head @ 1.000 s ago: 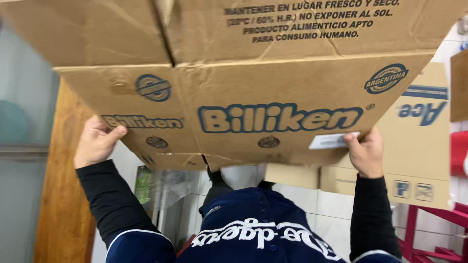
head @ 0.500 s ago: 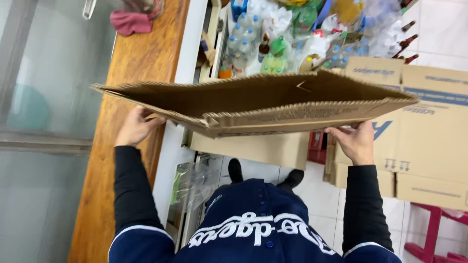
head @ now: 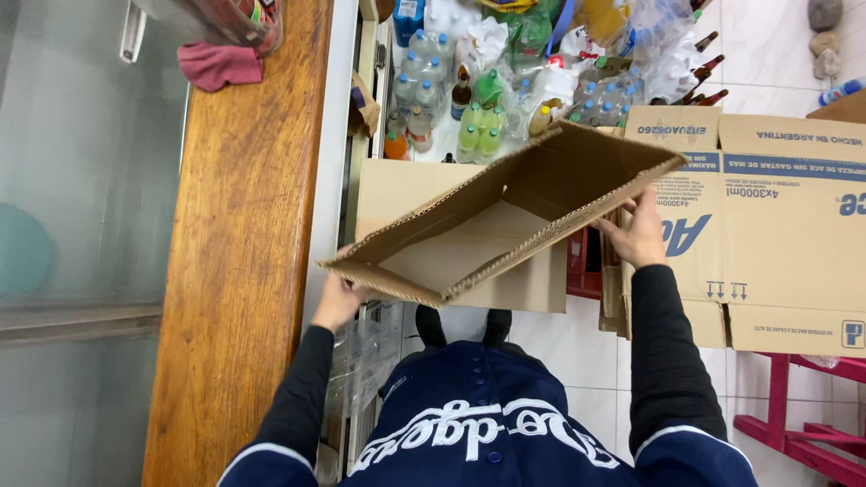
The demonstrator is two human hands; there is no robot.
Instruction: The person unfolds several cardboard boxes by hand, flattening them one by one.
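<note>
Box (head: 505,221) now tilted, open side toward the camera, inside visible; half a second ago it was near edge-on, flat. Plain brown cardboard, empty, held in the air above the floor, in front of stacked cartons (head: 776,225). Left hand (head: 338,302) grips the low corner, right hand (head: 642,236) closed on the high edge. Bottles (head: 478,108) beyond.
</note>
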